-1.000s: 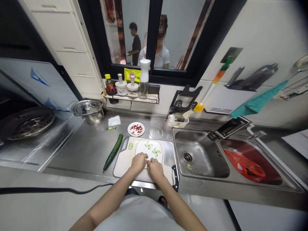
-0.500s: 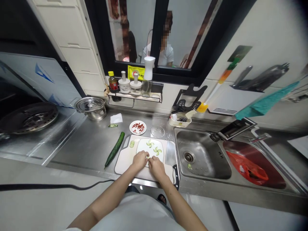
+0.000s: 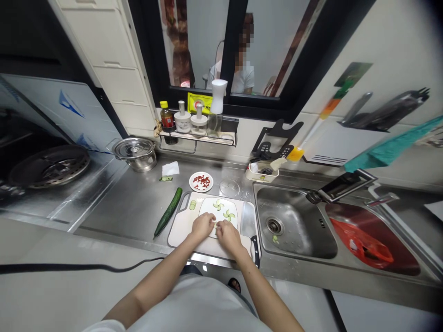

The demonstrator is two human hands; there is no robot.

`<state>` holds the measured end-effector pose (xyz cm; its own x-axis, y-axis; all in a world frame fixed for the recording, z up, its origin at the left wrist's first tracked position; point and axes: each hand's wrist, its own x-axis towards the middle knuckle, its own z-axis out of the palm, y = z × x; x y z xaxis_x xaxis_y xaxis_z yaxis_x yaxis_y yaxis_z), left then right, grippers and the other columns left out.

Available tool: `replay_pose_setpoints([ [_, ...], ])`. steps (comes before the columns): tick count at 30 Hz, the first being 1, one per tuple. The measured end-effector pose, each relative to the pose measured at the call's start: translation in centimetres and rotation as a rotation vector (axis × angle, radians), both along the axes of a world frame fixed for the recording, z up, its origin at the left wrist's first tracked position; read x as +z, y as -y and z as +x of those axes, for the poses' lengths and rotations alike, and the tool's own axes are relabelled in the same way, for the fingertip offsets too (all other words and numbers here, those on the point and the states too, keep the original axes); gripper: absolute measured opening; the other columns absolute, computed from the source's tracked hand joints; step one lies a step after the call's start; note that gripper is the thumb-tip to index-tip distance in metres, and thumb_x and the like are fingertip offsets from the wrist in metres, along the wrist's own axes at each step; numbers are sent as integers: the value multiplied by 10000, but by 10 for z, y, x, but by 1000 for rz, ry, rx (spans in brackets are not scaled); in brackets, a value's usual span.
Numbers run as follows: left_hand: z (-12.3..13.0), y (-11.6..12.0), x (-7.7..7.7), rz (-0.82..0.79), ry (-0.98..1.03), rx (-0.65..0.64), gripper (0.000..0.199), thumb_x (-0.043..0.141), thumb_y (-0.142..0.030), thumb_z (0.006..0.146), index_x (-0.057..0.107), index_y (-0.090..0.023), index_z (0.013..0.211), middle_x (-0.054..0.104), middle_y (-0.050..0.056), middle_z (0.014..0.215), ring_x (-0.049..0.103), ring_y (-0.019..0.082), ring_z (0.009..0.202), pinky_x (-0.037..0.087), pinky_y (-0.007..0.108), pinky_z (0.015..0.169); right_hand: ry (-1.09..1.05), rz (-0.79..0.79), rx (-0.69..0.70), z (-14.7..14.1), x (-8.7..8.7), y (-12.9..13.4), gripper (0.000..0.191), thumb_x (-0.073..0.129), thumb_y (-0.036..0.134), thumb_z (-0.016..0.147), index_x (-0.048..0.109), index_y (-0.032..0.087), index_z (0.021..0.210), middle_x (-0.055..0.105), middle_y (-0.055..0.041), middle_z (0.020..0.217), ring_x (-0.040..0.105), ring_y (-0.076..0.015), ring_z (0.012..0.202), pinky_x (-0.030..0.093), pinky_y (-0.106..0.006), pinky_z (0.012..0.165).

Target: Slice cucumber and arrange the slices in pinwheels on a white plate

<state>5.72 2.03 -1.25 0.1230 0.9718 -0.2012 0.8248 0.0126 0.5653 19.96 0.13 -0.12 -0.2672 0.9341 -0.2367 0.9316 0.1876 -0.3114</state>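
So, the board (image 3: 180, 231) is set on the counter (image 3: 117, 207) in front of the body, with the knife (image 3: 248, 217) laid along its right side, handle toward the near edge. The left hand (image 3: 203, 226) and right hand (image 3: 227, 236) are held over the near half of the white plate (image 3: 207, 207) on the board, tips nearly meeting. The fingers on both are curled in, not spread. Pale green bits (image 3: 216, 230) are just about visible between the hands, but whether any are pinched, or how tightly the tips are closed, can't be told since they're so small.

Two green pinwheels (image 3: 223, 210) are laid out on the plate's far half. Some round slices (image 3: 193, 204) are left on the board beside it, to the left. The whole cucumber (image 3: 168, 213) is laid on the counter, left of the board.

Over in the left sink (image 3: 294, 221), green scraps (image 3: 275, 239) are dropped near the drain; a red bag (image 3: 363, 242) is dumped in the right one. Past the board, red bits (image 3: 201, 180) are scattered in a small dish (image 3: 190, 182), with a clear disc (image 3: 229, 187) beside it. The pot (image 3: 141, 162) is covered by its lid, contents hidden. A caddy (image 3: 262, 177) is stuffed with dark and pale stuff. Farther up, a sauce bottle (image 3: 167, 116), two jars (image 3: 191, 124) and a spray bottle (image 3: 216, 108) are kept on the rack (image 3: 221, 140). Behind the window, a person (image 3: 244, 76) in white can be seen.
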Motion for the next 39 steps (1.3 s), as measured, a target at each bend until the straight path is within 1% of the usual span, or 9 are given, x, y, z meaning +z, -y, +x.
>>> replay_pose_setpoints([
  [5,-24,-4,-3,68,-2,273,231,463,-260,898,657,-230,1020,694,37,974,625,174,908,430,256,782,-135,75,-96,12,6,5,298,384,227,952,667,172,1028,665,-75,1008,585,-163,964,387,-227,822],
  [9,-49,-12,-4,57,-65,444,282,515,-275,875,617,-231,1134,692,66,1042,625,203,963,432,272,790,-283,116,-169,20,7,10,314,377,231,944,674,164,1022,681,-83,1017,604,-172,953,413,-238,829],
  [13,-63,-22,-8,44,-100,477,343,517,-341,884,585,-209,1193,685,100,1070,625,235,1005,439,294,819,-369,150,-188,23,4,12,306,389,224,922,680,163,995,694,-85,990,616,-182,916,432,-259,825],
  [20,-66,-33,-21,-7,-135,479,292,521,-366,885,630,-195,1094,659,129,1112,632,255,983,446,312,810,-432,172,-191,25,-3,13,305,395,247,912,682,163,971,697,-93,967,627,-209,902,450,-296,813],
  [25,-67,-35,-26,27,-97,483,245,548,-356,870,641,-202,1037,660,126,1081,627,249,960,430,305,791,-434,188,-191,27,-4,14,304,394,250,914,684,171,957,697,-93,933,628,-215,890,453,-305,801],
  [28,-67,-34,-29,66,-23,510,184,562,-304,857,644,-211,992,682,101,996,629,233,918,414,292,765,-431,199,-187,28,-5,15,289,410,249,906,688,173,933,692,-89,902,628,-210,857,454,-303,784],
  [32,-67,-33,-31,100,164,580,104,602,-251,813,658,-208,889,691,59,847,628,204,829,398,274,730,-438,215,-182,28,-8,15,274,424,241,900,691,179,909,689,-85,879,626,-205,846,452,-298,778],
  [35,-68,-34,-29,114,373,628,106,681,-236,728,658,-185,818,681,40,780,614,175,767,399,255,714,-451,223,-188,28,-10,14,266,430,241,900,689,182,913,692,-85,890,628,-207,864,451,-297,784],
  [39,-64,-34,-17,26,731,682,211,755,-255,612,655,-156,769,659,20,699,572,133,629,408,239,643,-464,223,-185,26,-11,13,265,425,243,904,684,184,913,694,-84,895,628,-206,853,453,-299,774],
])
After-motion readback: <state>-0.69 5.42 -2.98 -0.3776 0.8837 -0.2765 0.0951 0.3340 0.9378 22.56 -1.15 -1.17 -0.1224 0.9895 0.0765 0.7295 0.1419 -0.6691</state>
